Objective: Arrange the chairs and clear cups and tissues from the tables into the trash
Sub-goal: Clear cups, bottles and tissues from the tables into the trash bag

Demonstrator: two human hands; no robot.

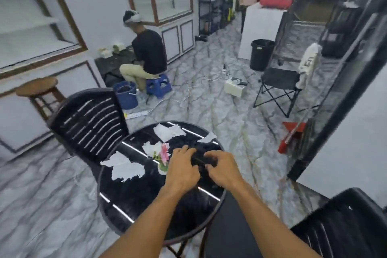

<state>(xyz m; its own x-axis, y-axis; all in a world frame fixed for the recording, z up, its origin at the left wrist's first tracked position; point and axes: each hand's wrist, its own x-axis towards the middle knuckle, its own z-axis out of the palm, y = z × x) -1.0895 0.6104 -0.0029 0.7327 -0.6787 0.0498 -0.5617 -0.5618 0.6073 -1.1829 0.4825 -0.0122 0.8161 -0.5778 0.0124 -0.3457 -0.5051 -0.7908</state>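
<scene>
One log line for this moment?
left hand, right hand: over table | grip: unclear | tissues: on table | black bin: across room

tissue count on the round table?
4: far-edge tissue, far-right rim tissue, middle tissue beside the flower pot, large tissue at the left rim (maybe two overlapping). The left hand and right hand may hide more.
</scene>
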